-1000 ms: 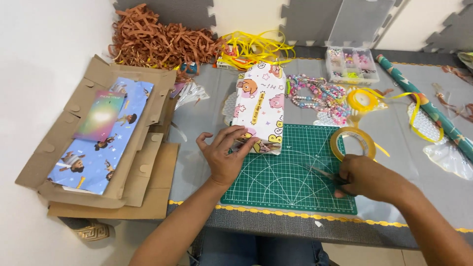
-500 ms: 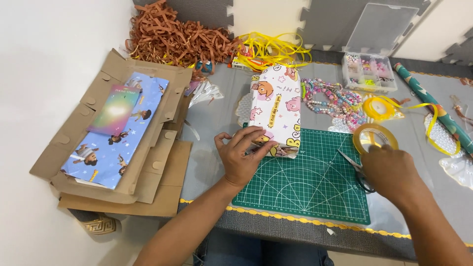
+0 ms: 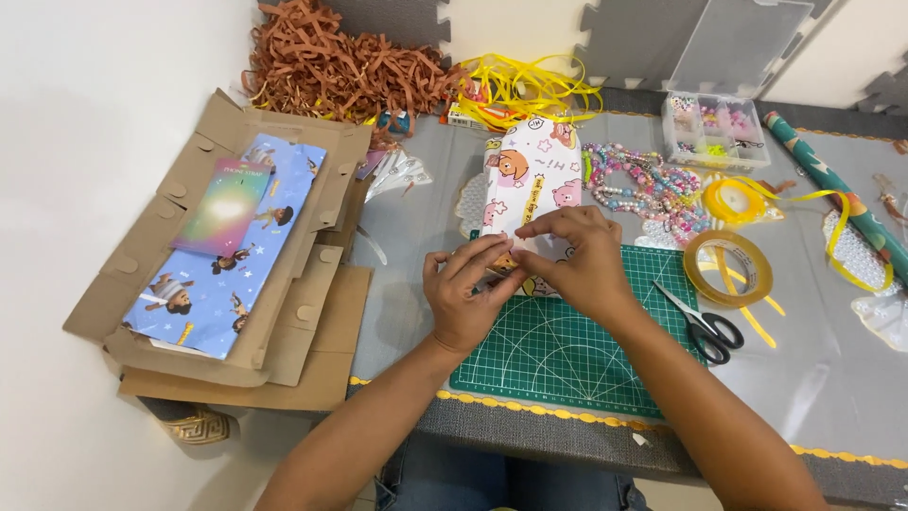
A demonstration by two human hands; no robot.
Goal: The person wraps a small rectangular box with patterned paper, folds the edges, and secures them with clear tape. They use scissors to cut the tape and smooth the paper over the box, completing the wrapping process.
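The parcel [image 3: 530,189] is wrapped in white paper with little cartoon animals. It lies on the bench [image 3: 416,246], and its near end sits on the top edge of the green mat [image 3: 567,350]. Both hands meet at that near end. The left hand [image 3: 465,301] pinches the paper there with its fingertips. The right hand [image 3: 579,265] presses down on the same end, fingers bent, touching the left hand.

Scissors [image 3: 705,326] lie just right of the right hand, on the mat's edge. A tape roll [image 3: 728,268] sits near them. Beads [image 3: 643,185] lie beside the parcel. Behind it are yellow ribbon [image 3: 530,90] and brown paper shreds [image 3: 331,71]. Cardboard boxes [image 3: 312,331] are stacked well to the left.
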